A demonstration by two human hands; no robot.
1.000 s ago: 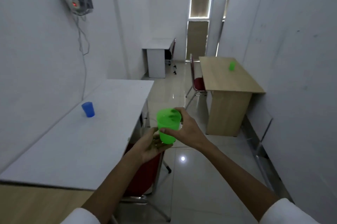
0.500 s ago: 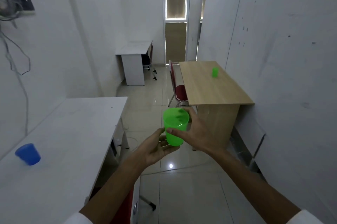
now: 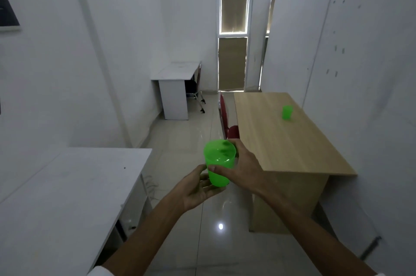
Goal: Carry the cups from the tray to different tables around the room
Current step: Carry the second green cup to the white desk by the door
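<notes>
I hold a translucent green cup point(image 3: 218, 164) upright in front of me, over the tiled aisle. My right hand point(image 3: 242, 169) wraps its side, thumb on the near wall. My left hand point(image 3: 198, 188) cups it from below, palm up under its base. A second green cup point(image 3: 287, 113) stands on the wooden table point(image 3: 281, 140) at the right, toward its far side. No tray is in view.
A white table point(image 3: 67, 192) runs along the left wall. A small white desk point(image 3: 176, 91) stands at the far end with a chair beside it. A red chair point(image 3: 228, 125) is tucked at the wooden table's left side. White walls close both sides of the glossy-floored aisle.
I have walked forward along the aisle: the wooden table and far desk are closer, and the blue cup on the white table has slid out of view. Both hands stay on the green cup.
</notes>
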